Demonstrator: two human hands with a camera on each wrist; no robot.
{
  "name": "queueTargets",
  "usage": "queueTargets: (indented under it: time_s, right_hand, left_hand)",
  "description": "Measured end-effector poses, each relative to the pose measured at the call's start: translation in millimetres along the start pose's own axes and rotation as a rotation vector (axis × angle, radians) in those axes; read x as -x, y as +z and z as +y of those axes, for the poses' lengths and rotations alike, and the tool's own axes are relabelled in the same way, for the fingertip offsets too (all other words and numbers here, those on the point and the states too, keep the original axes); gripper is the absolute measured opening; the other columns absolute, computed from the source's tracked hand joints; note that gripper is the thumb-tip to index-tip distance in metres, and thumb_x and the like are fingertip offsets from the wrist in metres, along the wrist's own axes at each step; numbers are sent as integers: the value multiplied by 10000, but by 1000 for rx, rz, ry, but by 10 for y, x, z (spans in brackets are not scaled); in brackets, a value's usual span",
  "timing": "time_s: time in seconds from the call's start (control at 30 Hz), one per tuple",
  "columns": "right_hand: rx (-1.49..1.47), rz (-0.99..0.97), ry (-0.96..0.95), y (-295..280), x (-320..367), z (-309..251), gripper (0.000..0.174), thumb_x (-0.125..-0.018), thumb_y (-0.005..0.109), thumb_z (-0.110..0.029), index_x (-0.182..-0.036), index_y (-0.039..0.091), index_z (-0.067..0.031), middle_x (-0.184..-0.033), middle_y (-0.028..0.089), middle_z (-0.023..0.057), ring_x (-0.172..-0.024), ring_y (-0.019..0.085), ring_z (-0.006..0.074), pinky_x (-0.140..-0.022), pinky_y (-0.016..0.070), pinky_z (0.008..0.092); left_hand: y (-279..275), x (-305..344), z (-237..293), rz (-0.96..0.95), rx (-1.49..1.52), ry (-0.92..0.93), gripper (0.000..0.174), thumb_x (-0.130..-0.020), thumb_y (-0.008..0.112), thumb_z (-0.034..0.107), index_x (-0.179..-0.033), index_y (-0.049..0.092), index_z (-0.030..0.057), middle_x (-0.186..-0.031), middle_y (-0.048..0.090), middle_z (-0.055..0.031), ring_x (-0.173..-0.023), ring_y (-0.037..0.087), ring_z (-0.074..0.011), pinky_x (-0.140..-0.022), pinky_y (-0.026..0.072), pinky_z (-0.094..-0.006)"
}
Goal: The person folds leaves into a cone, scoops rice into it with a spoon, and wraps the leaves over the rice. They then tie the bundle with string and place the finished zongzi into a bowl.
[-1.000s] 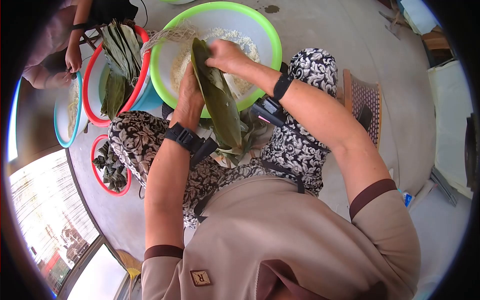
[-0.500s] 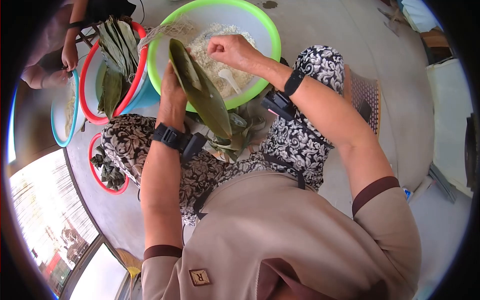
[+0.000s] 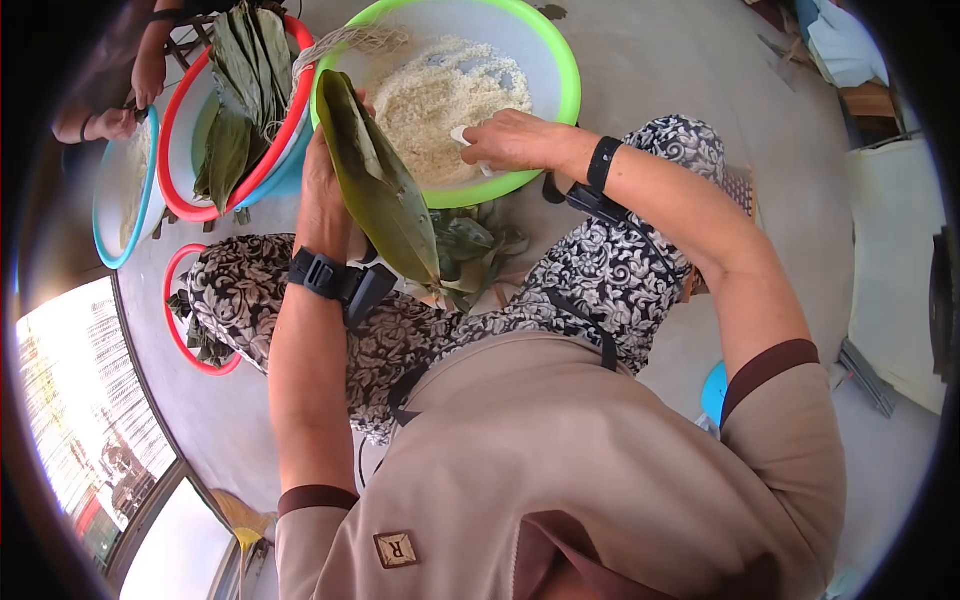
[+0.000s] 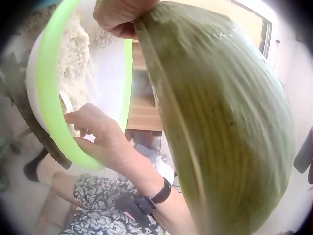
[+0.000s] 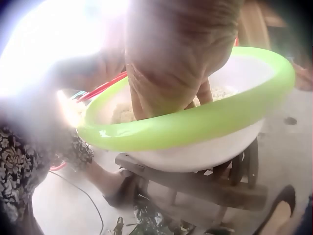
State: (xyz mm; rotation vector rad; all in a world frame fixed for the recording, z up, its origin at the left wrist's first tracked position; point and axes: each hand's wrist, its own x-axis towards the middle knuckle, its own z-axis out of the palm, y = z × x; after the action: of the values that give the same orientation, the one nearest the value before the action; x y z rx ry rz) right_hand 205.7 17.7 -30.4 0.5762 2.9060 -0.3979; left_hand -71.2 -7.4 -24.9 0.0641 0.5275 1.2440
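In the head view the left hand point(image 3: 325, 180) grips a folded green leaf point(image 3: 385, 200), its hollow facing up, left of the rice point(image 3: 440, 100). The left wrist view shows the fingers point(image 4: 120, 14) pinching the leaf's edge point(image 4: 220, 107). Over the near right part of the green-rimmed basin point(image 3: 572, 90), the right hand point(image 3: 515, 140) holds a white spoon point(image 3: 460, 134), mostly covered by the fingers. In the right wrist view the right hand point(image 5: 176, 63) reaches over the rim, its fingertips hidden behind it.
A red-rimmed basin point(image 3: 170, 120) with long leaves point(image 3: 245, 90) stands left of the rice basin. Beyond it, another person's hands point(image 3: 115, 124) are at a blue-rimmed basin point(image 3: 100, 230). A small red-rimmed basin point(image 3: 172, 330) with dark green bundles is lower left.
The right hand has left the leaf, moved right and taken hold of the spoon. The left hand and leaf have shifted left, and the leaf's hollow shows more widely.
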Motion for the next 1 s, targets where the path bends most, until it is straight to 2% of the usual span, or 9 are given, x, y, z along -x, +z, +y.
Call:
queueTargets:
  time_s: [0.1, 0.17, 0.27, 0.37, 0.6, 0.67, 0.7, 0.77, 1.0]
  right_hand:
    - [-107, 85, 33, 30, -34, 11, 188, -807, 600, -118, -993, 618, -95, -908, 592, 109, -776, 624, 335, -671, 495, 438]
    - [-288, 339, 236, 116, -61, 64, 175, -868, 557, -183, -1002, 627, -95, -944, 642, 120, -790, 636, 324, -699, 501, 422]
    - [-485, 429, 504, 49, -105, 119, 203, -904, 510, -215, -998, 639, -91, -924, 671, 136, -808, 644, 327, -737, 504, 413]
    - [-436, 585, 486, 178, -130, 242, 215, -886, 475, -213, -910, 647, -86, -838, 670, 136, -815, 645, 341, -697, 502, 452]
    - [-149, 377, 585, 145, 133, 394, 194, -839, 510, -191, -804, 650, -62, -763, 659, 175, -721, 640, 358, -672, 508, 441]
    - [-529, 266, 761, 171, 72, 346, 242, -907, 516, -201, -985, 689, -51, -726, 668, 129, -593, 642, 230, -617, 513, 358]
    - [-529, 266, 758, 173, 37, 307, 242, -907, 516, -201, -985, 689, -51, -726, 668, 129, -593, 642, 230, -617, 513, 358]
    - [-926, 295, 868, 174, -33, 218, 244, -903, 527, -186, -981, 691, -22, -693, 657, 93, -520, 605, 147, -556, 499, 307]
    - [-1244, 364, 944, 250, -64, 264, 208, -892, 524, -147, -938, 692, -35, -714, 667, 84, -557, 630, 142, -519, 473, 271]
  left_hand:
    - [-13, 32, 27, -10, 11, 0, 264, -977, 498, 186, -1078, 632, -18, -846, 667, -106, -766, 669, -211, -674, 581, -309]
    - [-60, 8, 51, -40, 15, -44, 269, -977, 498, 186, -1089, 625, -22, -868, 666, -110, -778, 665, -216, -692, 581, -314]
    - [-100, -81, 6, -22, -4, 27, 273, -980, 491, 187, -1098, 620, -23, -893, 664, -115, -792, 660, -222, -711, 578, -316]
    - [-131, -101, 10, -16, 1, 4, 280, -981, 485, 187, -1110, 614, -26, -917, 663, -117, -802, 656, -229, -722, 575, -317]
    - [-117, -55, 71, -47, -31, 8, 292, -980, 486, 203, -1110, 624, -18, -883, 666, -102, -793, 662, -214, -707, 571, -318]
    - [-162, -62, 87, -72, -24, -8, 295, -982, 480, 205, -1111, 625, -18, -892, 667, -104, -797, 662, -215, -708, 570, -320]
    - [-163, -65, 99, -101, -21, -24, 299, -984, 474, 207, -1111, 625, -17, -902, 668, -105, -801, 662, -216, -709, 569, -323]
    - [-167, -64, 97, -70, -22, -1, 302, -986, 466, 208, -1112, 624, -17, -910, 667, -104, -804, 661, -218, -709, 568, -324]
    - [-206, -89, 75, -26, -77, 50, 319, -991, 436, 218, -1122, 619, -7, -949, 664, -100, -852, 653, -225, -751, 559, -338]
